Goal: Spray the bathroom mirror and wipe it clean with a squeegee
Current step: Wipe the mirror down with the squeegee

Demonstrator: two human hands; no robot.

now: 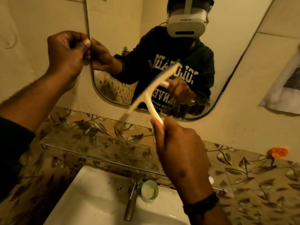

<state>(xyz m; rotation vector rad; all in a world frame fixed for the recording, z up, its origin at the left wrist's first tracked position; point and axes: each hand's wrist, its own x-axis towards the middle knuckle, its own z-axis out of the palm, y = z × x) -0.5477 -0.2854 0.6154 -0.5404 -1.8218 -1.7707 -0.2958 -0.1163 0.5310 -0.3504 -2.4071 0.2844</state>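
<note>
The rounded bathroom mirror (123,21) hangs on the cream wall above the sink. My left hand (65,52) grips the mirror's left edge between thumb and fingers. My right hand (181,148) is closed around the handle of a cream plastic squeegee (151,90). Its blade runs diagonally, tilted up to the right, in front of the mirror's lower middle. I cannot tell whether the blade touches the glass. The mirror reflects a person in a dark hoodie with a white headset. No spray bottle is in view.
A glass shelf (100,153) runs below the mirror over leaf-patterned tiles. Beneath it are a white sink (90,200), a metal tap (131,198) and a small green-white cup (149,191). An orange object (278,151) sticks to the tiles at right. A cloth (282,88) hangs at far right.
</note>
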